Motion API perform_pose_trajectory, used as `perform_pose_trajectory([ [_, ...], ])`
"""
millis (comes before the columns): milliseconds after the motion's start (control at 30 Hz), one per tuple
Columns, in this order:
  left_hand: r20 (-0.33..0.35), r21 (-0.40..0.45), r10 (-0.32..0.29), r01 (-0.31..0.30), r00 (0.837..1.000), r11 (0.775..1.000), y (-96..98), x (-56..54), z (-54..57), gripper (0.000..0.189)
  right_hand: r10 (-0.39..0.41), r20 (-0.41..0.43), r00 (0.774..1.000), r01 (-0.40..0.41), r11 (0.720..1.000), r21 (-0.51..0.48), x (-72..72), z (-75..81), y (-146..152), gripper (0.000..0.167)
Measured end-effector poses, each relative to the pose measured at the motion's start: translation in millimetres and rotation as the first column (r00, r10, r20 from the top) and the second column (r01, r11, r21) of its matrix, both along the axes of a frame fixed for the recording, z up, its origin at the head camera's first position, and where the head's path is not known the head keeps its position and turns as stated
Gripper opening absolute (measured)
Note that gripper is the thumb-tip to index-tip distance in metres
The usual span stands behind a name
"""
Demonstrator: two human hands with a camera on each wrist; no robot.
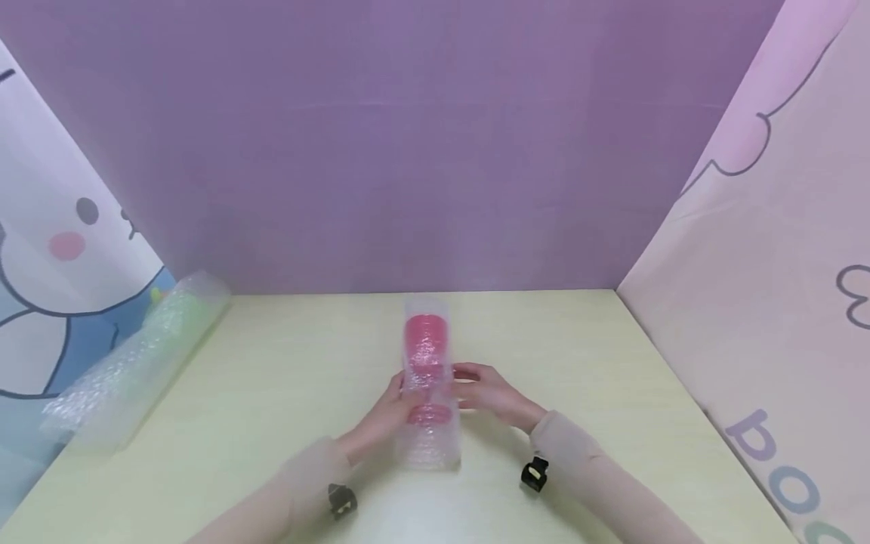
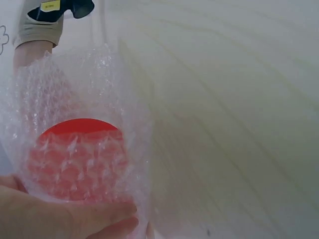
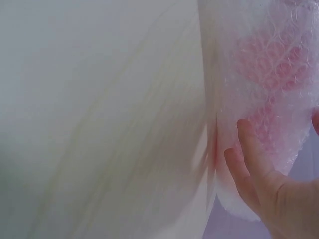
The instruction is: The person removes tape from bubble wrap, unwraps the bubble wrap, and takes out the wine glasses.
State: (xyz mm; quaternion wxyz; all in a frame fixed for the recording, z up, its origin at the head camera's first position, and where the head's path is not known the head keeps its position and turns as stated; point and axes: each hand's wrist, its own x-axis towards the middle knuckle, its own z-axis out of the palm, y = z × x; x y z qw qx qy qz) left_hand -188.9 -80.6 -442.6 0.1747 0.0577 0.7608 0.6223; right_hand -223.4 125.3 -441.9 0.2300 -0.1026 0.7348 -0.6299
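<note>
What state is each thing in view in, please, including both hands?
Red object in clear bubble wrap: wrapped, held.
Long green object in clear bubble wrap: wrapped, lying untouched along the left edge of the pale yellow table.
Left hand: gripping the red object's wrap.
Right hand: fingers spread at the wrap's right side.
Black wrist devices: worn, one per arm.

You have a long, see-through bubble-wrap bundle (image 1: pixel 433 378) in the middle of the table (image 1: pixel 306 340). One end points at you, the other points away. Inside, you can see something red (image 1: pixel 427 336) with round edges. The bumpy wrap makes it look pink. You can't tell if the bundle lies flat.
</note>
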Motion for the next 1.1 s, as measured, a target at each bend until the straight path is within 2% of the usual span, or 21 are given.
perform_pose_trajectory([
  [167, -0.012, 0.001, -0.023, 0.023, 1.0, 1.0, 4.4, 0.1, -0.9, 0.068, -0.005, 0.009, 1.0, 0.005, 1.0, 0.015, -0.8, 0.3, 7.0, 0.064],
  [333, -0.011, -0.066, 0.002, -0.003, 1.0, 0.998, 3.8, -1.0, 5.4, 0.08, 0.009, 0.007, 1.0, -0.009, 1.0, 0.019, 0.9, 2.9, 9.1, 0.064],
  [400, -0.037, -0.099, 0.011, -0.015, 0.999, 0.995, 2.2, -5.0, 9.5, 0.088, 0.01, 0.003, 1.0, -0.01, 1.0, 0.021, 1.5, 3.7, 9.5, 0.064],
  [467, -0.108, -0.149, -0.011, -0.006, 0.994, 0.989, 0.5, -13.5, 13.2, 0.09, 0.011, -0.003, 1.0, -0.011, 1.0, 0.023, 2.0, 4.7, 10.5, 0.064],
  [533, -0.207, -0.226, -0.065, 0.017, 0.976, 0.974, -0.2, -24.5, 17.8, 0.086, 0.01, -0.016, 1.0, -0.009, 0.999, 0.034, 2.5, 5.6, 11.2, 0.063],
  [633, -0.346, -0.363, -0.182, 0.047, 0.92, 0.93, 1.7, -42.4, 24.1, 0.079, 0.005, -0.05, 0.999, -0.002, 0.998, 0.056, 3.5, 7.1, 11.8, 0.061],
  [667, -0.377, -0.409, -0.224, 0.055, 0.899, 0.911, 3.0, -47.7, 25.5, 0.077, 0.003, -0.06, 0.998, 0.001, 0.998, 0.063, 3.6, 7.1, 11.9, 0.061],
  [767, -0.411, -0.501, -0.325, 0.087, 0.852, 0.861, 6.2, -59.9, 26.8, 0.076, 0.001, -0.089, 0.996, 0.005, 0.998, 0.066, 4.9, 8.0, 11.7, 0.06],
  [867, -0.417, -0.549, -0.384, 0.107, 0.824, 0.829, 6.7, -66.7, 23.6, 0.076, 0.005, -0.109, 0.994, 0.002, 0.998, 0.064, 5.6, 9.0, 10.9, 0.059],
  [933, -0.422, -0.555, -0.399, 0.116, 0.814, 0.824, 6.0, -68.8, 19.5, 0.079, -0.002, -0.114, 0.993, 0.009, 0.998, 0.063, 5.9, 9.7, 10.0, 0.058],
  [1100, -0.426, -0.538, -0.408, 0.136, 0.808, 0.832, 6.2, -70.7, 8.1, 0.087, -0.038, -0.137, 0.99, 0.055, 0.991, 0.125, 6.0, 9.3, 9.4, 0.055],
])
